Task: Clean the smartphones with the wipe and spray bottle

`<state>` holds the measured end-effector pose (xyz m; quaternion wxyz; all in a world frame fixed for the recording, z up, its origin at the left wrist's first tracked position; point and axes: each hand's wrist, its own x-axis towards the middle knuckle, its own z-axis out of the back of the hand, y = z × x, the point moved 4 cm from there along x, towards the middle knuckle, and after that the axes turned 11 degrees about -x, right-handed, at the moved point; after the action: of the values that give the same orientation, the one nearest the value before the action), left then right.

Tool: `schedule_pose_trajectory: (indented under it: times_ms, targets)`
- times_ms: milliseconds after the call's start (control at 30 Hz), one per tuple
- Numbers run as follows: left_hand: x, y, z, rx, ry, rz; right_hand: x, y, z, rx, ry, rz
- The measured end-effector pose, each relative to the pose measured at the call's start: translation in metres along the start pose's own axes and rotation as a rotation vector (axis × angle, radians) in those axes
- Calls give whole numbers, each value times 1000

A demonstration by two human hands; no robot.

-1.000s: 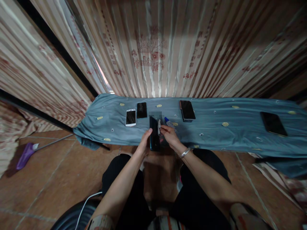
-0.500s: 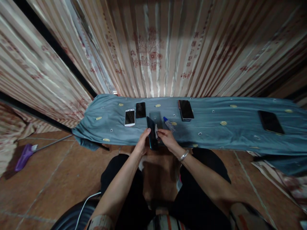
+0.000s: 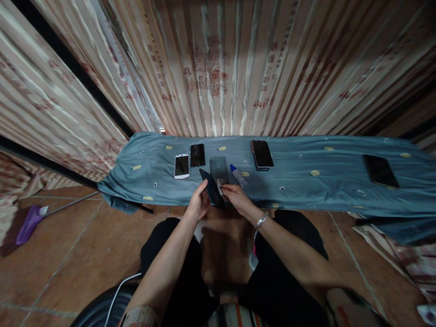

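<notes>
- Left hand: fingers curled around the left edge of a dark rectangular smartphone, holding it tilted above the near edge of the blue-cloth-covered bench.
- Right hand: fingers pinched closed on a small whitish object, too small to identify, pressed against the phone's face.
- On the bench just beyond: blue-capped clear bottle, white-framed smartphone.
</notes>
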<state>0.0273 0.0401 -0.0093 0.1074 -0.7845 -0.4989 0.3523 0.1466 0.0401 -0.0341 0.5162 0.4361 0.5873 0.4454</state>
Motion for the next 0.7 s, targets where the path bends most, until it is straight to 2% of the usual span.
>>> schedule_pose_trajectory:
  times_ms: [200,367,500,700]
  targets:
    - [3,-5,3,3,32,-15,1,-3,-5,149,71,-64]
    - [-1,-10,0,0,59,25,2,-5,-6,277,112,-130]
    - [-6,-13,-6,-48,62,18,5,-9,-6,306,110,-163]
    - [-7,-15,-9,-98,129,48,6,-11,-6,352,107,-208]
